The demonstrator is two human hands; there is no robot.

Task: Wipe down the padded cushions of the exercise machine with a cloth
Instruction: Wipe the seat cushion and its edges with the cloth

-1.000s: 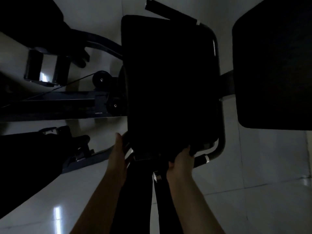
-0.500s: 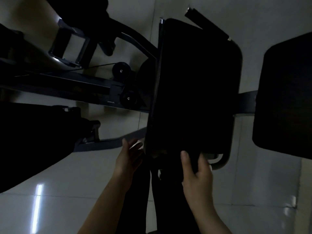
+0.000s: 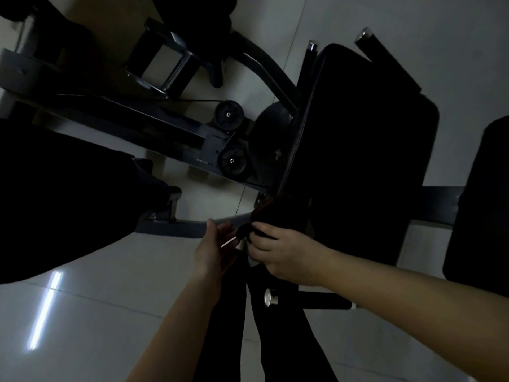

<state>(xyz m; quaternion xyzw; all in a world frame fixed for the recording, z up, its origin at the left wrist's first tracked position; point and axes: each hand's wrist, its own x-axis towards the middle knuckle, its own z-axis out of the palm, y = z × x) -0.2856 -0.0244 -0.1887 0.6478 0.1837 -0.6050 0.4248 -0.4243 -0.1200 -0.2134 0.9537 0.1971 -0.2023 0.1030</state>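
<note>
Shiny pale floor tiles (image 3: pixel 91 299) fill this dim room, with lots of open floor near me, while the machine's dark frame (image 3: pixel 154 128) crowds the left side. I have both hands at the near bottom corner of the big black cushion (image 3: pixel 358 161): my right hand (image 3: pixel 286 255) has its fingers pinching a dark cloth (image 3: pixel 278 219) against that corner, and my left hand (image 3: pixel 212 252) is just beside it with fingers loosely spread. I think the wiping has barely begun, since the long cushion and the other pad (image 3: pixel 482 202) on the right show no sign I can see.
</note>
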